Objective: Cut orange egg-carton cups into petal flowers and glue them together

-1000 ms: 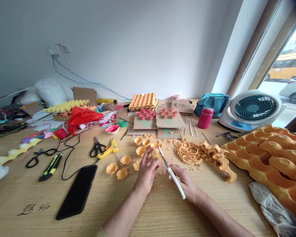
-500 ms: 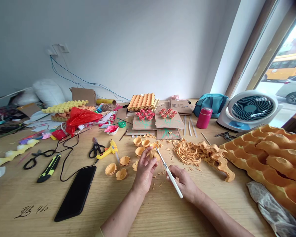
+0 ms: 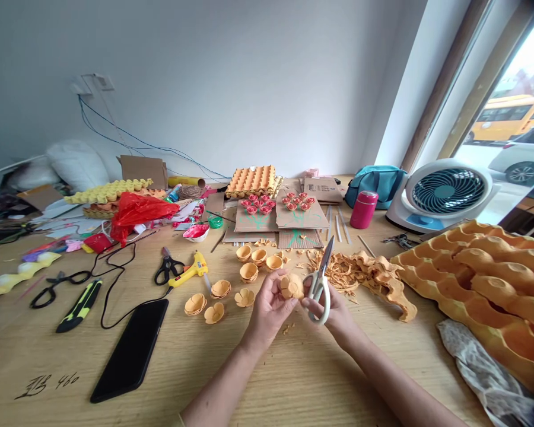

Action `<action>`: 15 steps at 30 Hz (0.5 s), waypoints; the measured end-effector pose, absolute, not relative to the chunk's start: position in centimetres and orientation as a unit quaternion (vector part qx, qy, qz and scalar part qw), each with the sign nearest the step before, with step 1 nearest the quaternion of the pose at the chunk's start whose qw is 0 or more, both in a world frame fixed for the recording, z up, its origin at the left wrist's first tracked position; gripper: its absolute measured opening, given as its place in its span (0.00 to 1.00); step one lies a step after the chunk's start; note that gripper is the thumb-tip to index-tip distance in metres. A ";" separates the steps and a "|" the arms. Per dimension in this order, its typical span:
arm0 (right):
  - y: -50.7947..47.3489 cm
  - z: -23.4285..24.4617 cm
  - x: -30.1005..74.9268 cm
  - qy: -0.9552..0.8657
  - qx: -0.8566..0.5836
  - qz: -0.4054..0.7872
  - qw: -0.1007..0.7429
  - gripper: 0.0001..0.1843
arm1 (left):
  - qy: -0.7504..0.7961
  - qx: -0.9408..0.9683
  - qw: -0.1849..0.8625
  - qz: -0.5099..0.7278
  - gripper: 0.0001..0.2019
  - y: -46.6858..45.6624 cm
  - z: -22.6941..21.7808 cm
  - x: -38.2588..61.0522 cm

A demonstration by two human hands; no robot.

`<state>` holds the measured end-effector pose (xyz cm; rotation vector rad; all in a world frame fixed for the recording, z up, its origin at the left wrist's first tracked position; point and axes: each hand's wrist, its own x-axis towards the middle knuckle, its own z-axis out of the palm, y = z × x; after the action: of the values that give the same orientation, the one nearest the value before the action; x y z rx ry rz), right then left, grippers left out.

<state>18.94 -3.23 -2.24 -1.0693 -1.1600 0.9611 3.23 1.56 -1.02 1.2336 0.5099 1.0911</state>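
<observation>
Scissors are poking up mid-frame, right hand gripping; left hand pinching cup (over-squeezing could tear it).

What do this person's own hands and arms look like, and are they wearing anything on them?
The left hand and right hand are ungloved, and both visible forearms are bare. No watch or bracelet shows. A pale sliver by the left forearm may be a sleeve edge.

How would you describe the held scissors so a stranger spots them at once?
Find the wooden table, then the person's right grip over it. It holds the scissors, beside an orange petalled cup. They are white-handled, unlike the black-handled pairs lying farther left.
</observation>
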 end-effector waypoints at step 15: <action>-3.6 -1.9 20.1 -0.617 -0.487 0.342 0.514 0.16 | 0.256 0.558 0.677 0.406 0.20 1.9 -0.9 3.1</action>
<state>20.06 -3.61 -1.85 -1.1714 -1.4838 0.8219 3.06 1.90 -0.85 1.2533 0.5745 0.9127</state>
